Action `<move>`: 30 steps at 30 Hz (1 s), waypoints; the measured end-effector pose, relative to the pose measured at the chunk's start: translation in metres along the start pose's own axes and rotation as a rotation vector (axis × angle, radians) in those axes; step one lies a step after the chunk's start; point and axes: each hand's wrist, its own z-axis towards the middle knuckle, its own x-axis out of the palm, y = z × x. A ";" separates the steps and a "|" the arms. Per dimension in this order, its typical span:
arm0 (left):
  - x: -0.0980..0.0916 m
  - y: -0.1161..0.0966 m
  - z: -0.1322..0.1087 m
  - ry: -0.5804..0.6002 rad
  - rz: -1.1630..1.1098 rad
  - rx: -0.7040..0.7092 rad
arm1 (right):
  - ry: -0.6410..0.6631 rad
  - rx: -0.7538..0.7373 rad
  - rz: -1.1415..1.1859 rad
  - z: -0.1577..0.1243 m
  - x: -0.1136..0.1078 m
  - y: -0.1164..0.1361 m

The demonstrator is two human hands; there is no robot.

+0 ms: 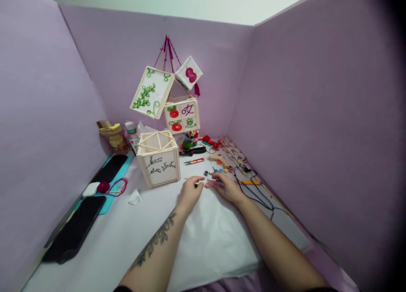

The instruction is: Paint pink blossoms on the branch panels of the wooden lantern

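Observation:
Both my arms reach forward over a white paper sheet (215, 237) on the table. My left hand (190, 191) rests knuckles up, fingers curled, its fingertips touching something small I cannot make out. My right hand (226, 186) lies beside it, fingers bent down onto a cluster of small coloured beads (218, 173) at the far edge of the sheet. The two hands nearly meet at the fingertips. A wooden-frame paper lantern box (158, 159) with black branch drawings stands just left of my left hand.
Decorated lantern panels (171, 97) hang at the back. Orange snips (194, 161), black scissors (194, 150), wooden sticks (234, 154) and a black cord (253, 195) lie right of centre. At left are a glue bottle (130, 131), two dark phones (74, 230), red yarn (109, 186). Purple walls surround everything.

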 end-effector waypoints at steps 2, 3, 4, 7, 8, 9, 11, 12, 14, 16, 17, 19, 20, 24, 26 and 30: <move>0.005 0.000 -0.002 0.020 0.113 0.051 | -0.104 0.028 0.016 -0.001 -0.006 -0.002; 0.008 0.001 -0.002 0.036 0.166 0.074 | -0.135 0.045 0.015 -0.001 -0.009 -0.004; 0.011 0.001 -0.002 0.053 0.217 0.091 | -0.140 0.055 0.009 -0.002 -0.010 -0.007; 0.017 0.003 0.000 0.084 0.349 0.103 | -0.048 0.030 -0.035 -0.003 -0.008 -0.012; 0.018 0.004 0.001 0.089 0.386 0.100 | -0.011 0.012 -0.057 -0.002 -0.005 -0.012; 0.018 0.006 0.003 0.093 0.418 0.094 | 0.020 -0.005 -0.080 -0.001 -0.001 -0.011; 0.017 0.010 0.006 0.096 0.469 0.087 | 0.070 -0.029 -0.120 0.000 0.006 -0.009; 0.016 0.011 0.006 0.097 0.489 0.085 | 0.093 -0.037 -0.137 0.001 0.009 -0.007; 0.014 0.013 0.007 0.098 0.522 0.088 | 0.127 -0.052 -0.165 0.001 0.012 -0.005; 0.016 0.013 0.004 0.104 0.550 0.104 | 0.145 -0.068 -0.185 0.001 0.012 -0.003; 0.019 0.011 0.002 0.113 0.561 0.120 | 0.151 -0.076 -0.191 0.000 0.011 -0.003; 0.026 0.007 -0.003 0.138 0.580 0.161 | 0.162 -0.094 -0.199 0.000 0.010 -0.003; 0.030 0.005 -0.006 0.150 0.587 0.178 | 0.167 -0.101 -0.201 0.000 0.010 -0.003; 0.034 0.000 -0.010 0.158 0.605 0.190 | 0.171 -0.121 -0.203 0.000 0.010 -0.004; 0.027 0.002 -0.008 0.135 0.609 0.168 | 0.164 -0.121 -0.207 0.000 0.009 -0.005; 0.006 0.005 0.000 0.028 0.617 0.089 | 0.131 -0.093 -0.226 -0.001 0.008 -0.004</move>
